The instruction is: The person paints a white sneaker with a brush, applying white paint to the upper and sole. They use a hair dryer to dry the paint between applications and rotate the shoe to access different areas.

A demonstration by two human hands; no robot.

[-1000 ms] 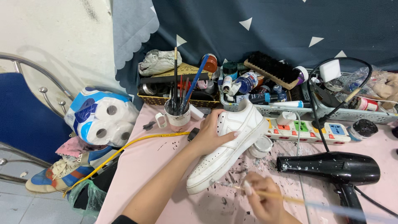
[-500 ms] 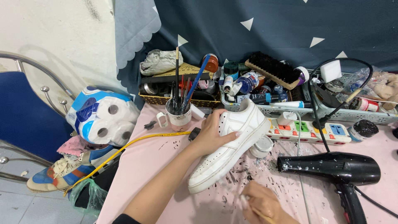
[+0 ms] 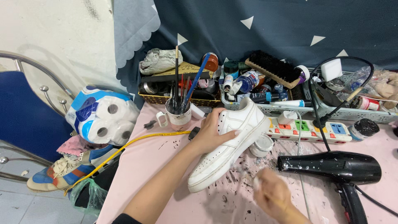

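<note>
Left hand [image 3: 213, 132] grips white sneaker [image 3: 230, 145] mid-table by its side, looks light, stiff-soled, best held at the heel collar; right hand [image 3: 271, 195], blurred near the front edge, pinches a thin stick.

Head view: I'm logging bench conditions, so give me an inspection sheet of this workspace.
Surface: pink table, speckled with dark flecks near the shoe.
Job's things: white sneaker lying on the table; small open white jar beside it.
Clutter: mug of brushes, baskets of bottles, scrub brush, black hair dryer.
Hands: left hand grips the sneaker's side; right hand is blurred, holding a thin stick.
Cables: yellow cable across the table; power strip; black cord.
Surroundings: toilet roll pack, blue sneaker, blue chair.
</note>
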